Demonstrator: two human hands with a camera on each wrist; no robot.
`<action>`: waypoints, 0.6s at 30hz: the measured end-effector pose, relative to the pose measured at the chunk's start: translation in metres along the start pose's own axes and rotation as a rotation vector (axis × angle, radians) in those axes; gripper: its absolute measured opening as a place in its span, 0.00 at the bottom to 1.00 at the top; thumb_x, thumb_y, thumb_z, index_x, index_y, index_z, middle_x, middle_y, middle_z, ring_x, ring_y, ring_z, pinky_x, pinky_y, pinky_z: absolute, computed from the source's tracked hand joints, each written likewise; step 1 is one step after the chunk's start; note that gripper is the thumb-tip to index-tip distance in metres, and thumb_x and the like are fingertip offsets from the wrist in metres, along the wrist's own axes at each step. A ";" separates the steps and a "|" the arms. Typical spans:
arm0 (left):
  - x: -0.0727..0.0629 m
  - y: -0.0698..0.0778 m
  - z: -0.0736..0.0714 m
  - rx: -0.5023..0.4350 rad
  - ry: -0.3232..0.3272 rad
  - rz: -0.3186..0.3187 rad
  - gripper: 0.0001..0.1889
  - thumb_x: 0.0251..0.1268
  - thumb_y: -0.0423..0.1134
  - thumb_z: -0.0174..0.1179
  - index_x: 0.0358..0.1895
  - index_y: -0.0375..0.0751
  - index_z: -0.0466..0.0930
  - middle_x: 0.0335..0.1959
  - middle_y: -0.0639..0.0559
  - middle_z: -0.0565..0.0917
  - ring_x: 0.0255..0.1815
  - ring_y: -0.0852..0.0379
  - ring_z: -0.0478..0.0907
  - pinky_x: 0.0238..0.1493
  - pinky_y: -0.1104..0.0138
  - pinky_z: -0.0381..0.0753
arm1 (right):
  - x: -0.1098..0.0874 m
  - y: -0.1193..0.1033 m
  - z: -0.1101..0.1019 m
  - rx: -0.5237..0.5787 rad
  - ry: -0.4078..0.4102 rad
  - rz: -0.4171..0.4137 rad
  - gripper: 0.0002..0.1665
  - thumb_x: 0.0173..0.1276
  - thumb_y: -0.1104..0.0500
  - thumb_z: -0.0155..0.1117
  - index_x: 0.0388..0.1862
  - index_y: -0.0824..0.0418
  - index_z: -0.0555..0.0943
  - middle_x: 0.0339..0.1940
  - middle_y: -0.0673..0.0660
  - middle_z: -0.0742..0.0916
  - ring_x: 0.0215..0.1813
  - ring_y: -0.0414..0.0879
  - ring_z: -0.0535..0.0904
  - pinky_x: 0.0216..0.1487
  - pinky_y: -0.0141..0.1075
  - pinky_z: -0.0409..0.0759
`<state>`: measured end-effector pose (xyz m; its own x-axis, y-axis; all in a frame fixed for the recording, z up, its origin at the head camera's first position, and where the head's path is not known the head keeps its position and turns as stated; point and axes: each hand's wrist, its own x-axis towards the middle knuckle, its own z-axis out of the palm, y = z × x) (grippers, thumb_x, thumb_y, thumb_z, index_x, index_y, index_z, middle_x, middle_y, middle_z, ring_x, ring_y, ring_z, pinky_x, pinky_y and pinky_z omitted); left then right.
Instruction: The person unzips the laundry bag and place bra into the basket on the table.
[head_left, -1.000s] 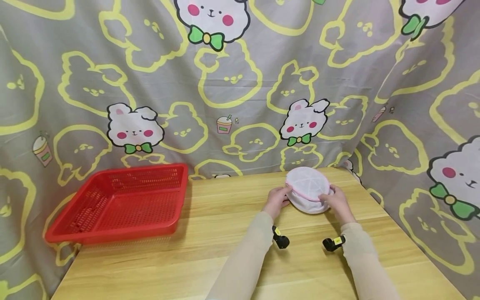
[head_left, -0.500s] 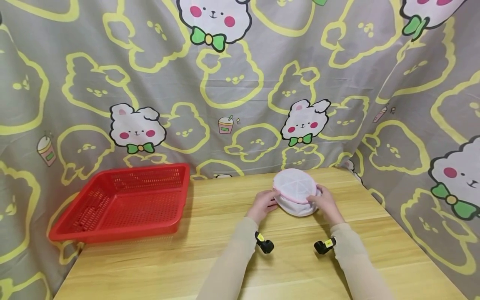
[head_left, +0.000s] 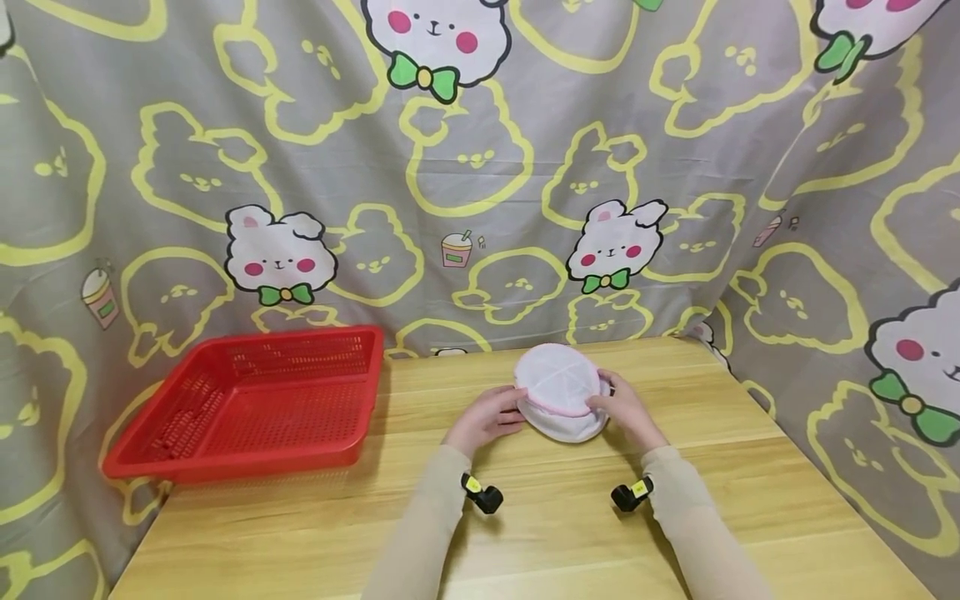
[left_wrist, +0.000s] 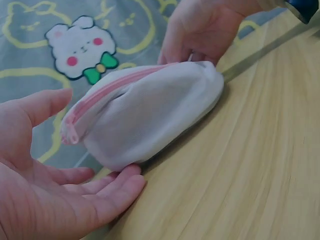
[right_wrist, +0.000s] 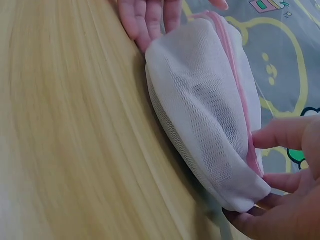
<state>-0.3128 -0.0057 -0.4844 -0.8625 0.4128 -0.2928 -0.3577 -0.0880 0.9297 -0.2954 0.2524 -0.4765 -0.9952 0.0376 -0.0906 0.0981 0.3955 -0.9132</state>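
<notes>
A round white mesh laundry bag (head_left: 558, 382) with pink zip trim rests on the table, its flat top tilted up. On its left side is my left hand (head_left: 486, 418); the left wrist view shows its extended fingertips (left_wrist: 131, 180) touching the lower edge while the thumb stands apart from the cloth. From the right, my right hand (head_left: 628, 412) pinches the rim. Its thumb (right_wrist: 280, 134) presses by the pink trim, with the other fingers round the bag's end in the right wrist view. The mesh side (right_wrist: 200, 115) looks puffed out, and the bag's inside is hidden.
A red perforated plastic basket (head_left: 356, 454) stands on the left of the wooden table (head_left: 555, 533). Behind and to the right hangs a grey curtain (head_left: 510, 187) with cartoon prints, close to the table's back edge. Small black cameras (head_left: 486, 498) sit on both wrists.
Both hands and the mesh laundry bag have shifted left and a little nearer to me across the table. The red basket keeps its place.
</notes>
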 end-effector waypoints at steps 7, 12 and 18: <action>-0.013 0.002 -0.017 -0.003 -0.002 -0.031 0.26 0.67 0.50 0.59 0.60 0.37 0.70 0.41 0.49 0.79 0.39 0.54 0.79 0.53 0.58 0.81 | 0.001 -0.001 0.011 -0.046 -0.046 -0.046 0.45 0.60 0.64 0.64 0.74 0.69 0.57 0.75 0.73 0.61 0.75 0.66 0.57 0.76 0.56 0.55; -0.021 0.001 -0.028 0.041 -0.008 -0.041 0.31 0.69 0.53 0.55 0.65 0.34 0.66 0.48 0.42 0.79 0.42 0.52 0.79 0.53 0.58 0.81 | -0.001 -0.004 0.019 0.014 -0.093 -0.059 0.44 0.61 0.65 0.63 0.74 0.69 0.57 0.75 0.73 0.61 0.75 0.66 0.57 0.76 0.55 0.56; -0.029 0.003 -0.040 0.065 0.002 -0.037 0.31 0.70 0.54 0.54 0.65 0.34 0.65 0.46 0.42 0.80 0.41 0.53 0.79 0.55 0.57 0.81 | -0.002 -0.008 0.027 0.074 -0.153 -0.076 0.46 0.60 0.66 0.64 0.75 0.68 0.56 0.74 0.72 0.62 0.74 0.66 0.60 0.75 0.54 0.59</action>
<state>-0.3029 -0.0540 -0.4821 -0.8499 0.4125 -0.3279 -0.3657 -0.0138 0.9306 -0.2944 0.2243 -0.4799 -0.9884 -0.1324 -0.0742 0.0277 0.3233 -0.9459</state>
